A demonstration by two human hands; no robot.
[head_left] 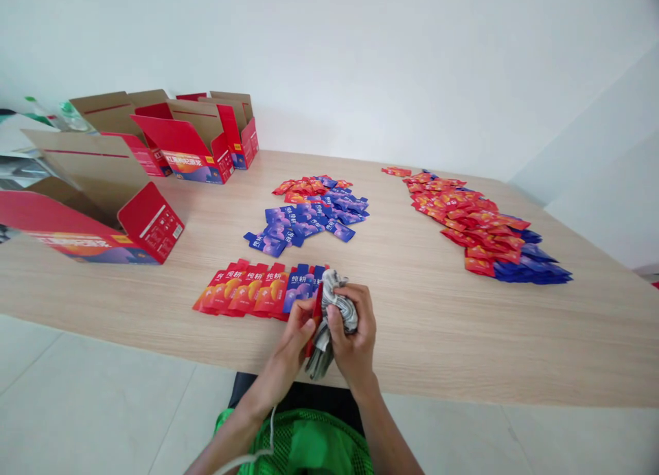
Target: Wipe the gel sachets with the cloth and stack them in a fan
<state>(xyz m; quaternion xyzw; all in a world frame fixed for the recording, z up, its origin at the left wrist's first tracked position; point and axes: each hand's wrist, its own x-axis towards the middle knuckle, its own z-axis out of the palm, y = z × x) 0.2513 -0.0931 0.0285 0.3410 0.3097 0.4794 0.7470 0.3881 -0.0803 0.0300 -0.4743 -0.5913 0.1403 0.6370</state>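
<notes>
Both hands meet at the near edge of the wooden table (pixel 437 338). My right hand (pixel 353 341) is closed round a bunch of sachets (pixel 337 300) whose silver backs face me. My left hand (pixel 298 327) pinches the red edge of the same bunch from the left. Just left of my hands lies a row of overlapping sachets (pixel 252 290), red ones on the left and blue ones on the right.
A loose pile of blue and red sachets (pixel 309 211) lies mid-table. A larger red and blue heap (pixel 478 224) sits to the right. Several open red cardboard boxes (pixel 97 214) stand at the left and back left (pixel 195 142). A white wall runs behind.
</notes>
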